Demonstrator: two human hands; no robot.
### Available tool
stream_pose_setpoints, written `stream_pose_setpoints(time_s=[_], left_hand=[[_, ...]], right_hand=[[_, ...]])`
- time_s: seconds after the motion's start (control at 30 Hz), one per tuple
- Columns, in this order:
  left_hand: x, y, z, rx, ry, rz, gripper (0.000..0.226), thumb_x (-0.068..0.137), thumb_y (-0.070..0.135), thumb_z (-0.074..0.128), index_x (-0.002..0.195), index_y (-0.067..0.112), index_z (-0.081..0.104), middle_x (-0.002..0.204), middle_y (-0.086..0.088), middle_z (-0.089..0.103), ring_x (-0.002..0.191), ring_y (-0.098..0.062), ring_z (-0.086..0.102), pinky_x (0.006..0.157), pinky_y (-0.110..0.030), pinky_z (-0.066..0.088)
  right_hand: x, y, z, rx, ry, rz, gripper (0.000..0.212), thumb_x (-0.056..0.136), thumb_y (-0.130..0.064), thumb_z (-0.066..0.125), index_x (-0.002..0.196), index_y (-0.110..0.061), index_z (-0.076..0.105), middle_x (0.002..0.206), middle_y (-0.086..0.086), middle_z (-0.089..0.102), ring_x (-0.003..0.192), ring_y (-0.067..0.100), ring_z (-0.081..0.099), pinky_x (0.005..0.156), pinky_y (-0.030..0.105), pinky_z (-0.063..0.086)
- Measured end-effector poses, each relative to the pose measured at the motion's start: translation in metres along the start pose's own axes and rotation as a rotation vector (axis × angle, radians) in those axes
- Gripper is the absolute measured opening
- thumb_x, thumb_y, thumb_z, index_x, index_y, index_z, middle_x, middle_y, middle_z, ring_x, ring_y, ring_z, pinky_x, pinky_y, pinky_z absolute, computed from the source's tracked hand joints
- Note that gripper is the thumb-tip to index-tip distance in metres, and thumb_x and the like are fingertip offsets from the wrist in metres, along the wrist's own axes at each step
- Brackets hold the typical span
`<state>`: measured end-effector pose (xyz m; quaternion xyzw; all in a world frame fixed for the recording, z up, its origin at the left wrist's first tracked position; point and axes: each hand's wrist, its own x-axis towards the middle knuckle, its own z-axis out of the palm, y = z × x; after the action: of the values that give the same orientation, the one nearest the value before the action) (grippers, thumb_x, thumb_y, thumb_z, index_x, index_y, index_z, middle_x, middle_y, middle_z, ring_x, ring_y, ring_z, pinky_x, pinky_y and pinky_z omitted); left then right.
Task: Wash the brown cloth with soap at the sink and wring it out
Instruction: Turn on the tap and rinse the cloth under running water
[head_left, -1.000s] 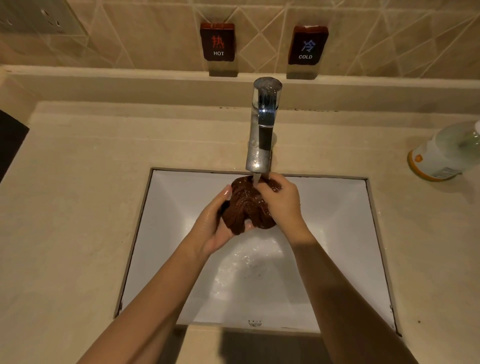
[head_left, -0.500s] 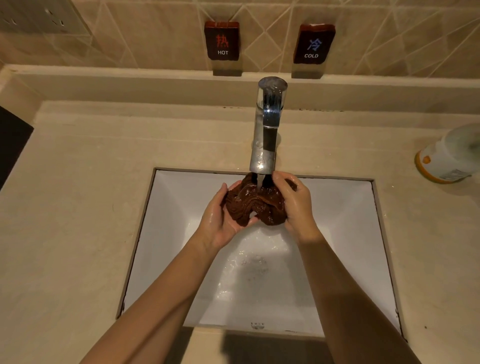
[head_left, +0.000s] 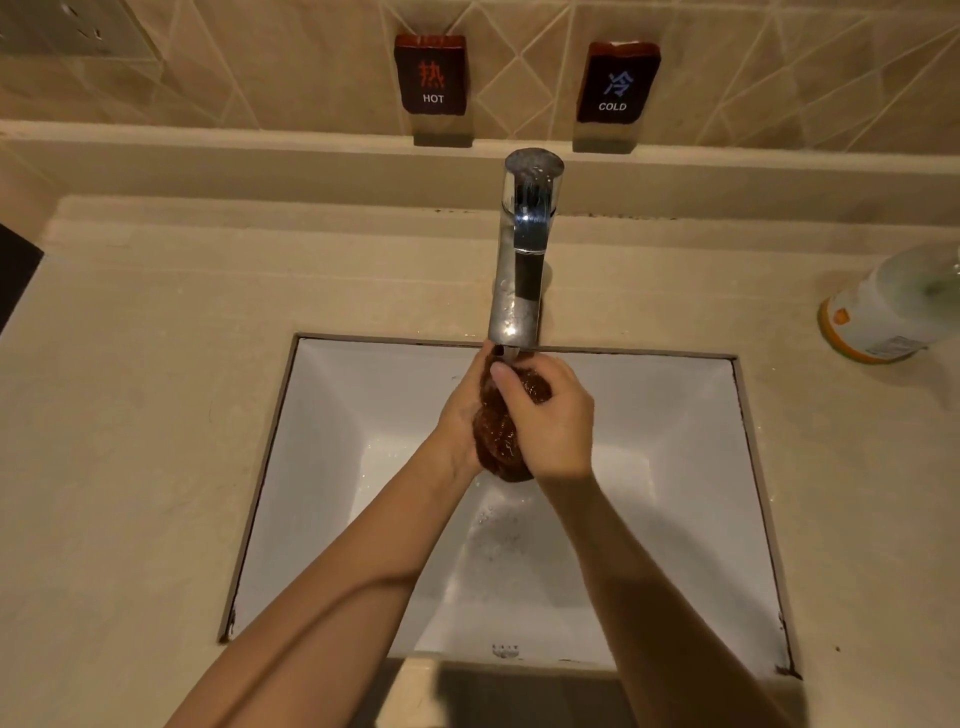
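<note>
The wet brown cloth is bunched into a tall lump, pressed between both palms just under the spout of the chrome tap. My left hand cups it from the left and my right hand wraps over it from the right, fingers curled across the top. Most of the cloth is hidden by my right hand. All of this is above the white rectangular sink, whose floor is wet with drops.
A white soap bottle with an orange base lies on the beige counter at the far right. HOT and COLD signs hang on the tiled wall behind the tap.
My hands have closed together: the cloth, earlier spread open between them, is now squeezed into a narrow lump, with my right hand rolled over its top.
</note>
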<state>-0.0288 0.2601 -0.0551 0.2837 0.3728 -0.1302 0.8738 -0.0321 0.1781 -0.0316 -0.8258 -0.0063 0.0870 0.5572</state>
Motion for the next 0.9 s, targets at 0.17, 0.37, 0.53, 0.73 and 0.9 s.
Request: stream_pose_setpoints(time_s=[0.17,0.37,0.53,0.73,0.9], left_hand=[[-0.005,-0.008,-0.005,0.376,0.216,0.281,0.022,0.095,0.034,0.049,0.083,0.019,0.06,0.076,0.0,0.063,0.066,-0.008,0.061,0.061,-0.021,0.051],[-0.006,-0.01,-0.019,0.712,0.314,0.468,0.033,0.097,0.049,0.035,0.092,0.025,0.058,0.094,0.003,0.063,0.091,-0.014,0.06,0.08,-0.029,0.049],[0.0,0.001,-0.018,0.62,0.366,0.39,0.042,0.094,0.052,0.043,0.086,0.014,0.06,0.089,-0.009,0.065,0.088,-0.025,0.063,0.087,-0.042,0.052],[-0.016,-0.01,-0.001,0.463,0.234,0.29,0.027,0.094,0.031,0.053,0.077,0.014,0.065,0.071,-0.004,0.064,0.07,-0.017,0.062,0.066,-0.029,0.053],[-0.018,-0.007,0.0,0.427,0.259,0.279,0.034,0.092,0.043,0.051,0.082,0.016,0.07,0.083,-0.006,0.071,0.082,-0.02,0.067,0.078,-0.032,0.054]], right_hand=[[0.022,-0.005,0.007,0.021,0.096,0.19,0.011,0.091,-0.026,0.054,0.082,-0.022,0.059,0.071,-0.011,0.058,0.069,0.005,0.056,0.072,0.026,0.045],[0.021,0.013,0.01,-0.138,0.099,0.121,0.018,0.093,-0.032,0.047,0.078,-0.026,0.055,0.071,-0.009,0.059,0.068,0.009,0.057,0.067,0.029,0.049],[-0.022,0.015,0.022,-0.164,0.044,-0.082,0.017,0.09,-0.038,0.055,0.084,-0.021,0.056,0.079,-0.003,0.062,0.072,0.012,0.06,0.067,0.021,0.049],[0.019,0.006,0.018,-0.136,0.152,0.144,0.021,0.093,-0.035,0.046,0.075,-0.026,0.053,0.068,-0.009,0.057,0.068,0.011,0.058,0.066,0.029,0.048],[0.018,0.011,0.01,-0.047,0.078,0.198,0.031,0.093,-0.031,0.046,0.063,-0.027,0.051,0.063,-0.008,0.055,0.06,0.007,0.053,0.062,0.027,0.042]])
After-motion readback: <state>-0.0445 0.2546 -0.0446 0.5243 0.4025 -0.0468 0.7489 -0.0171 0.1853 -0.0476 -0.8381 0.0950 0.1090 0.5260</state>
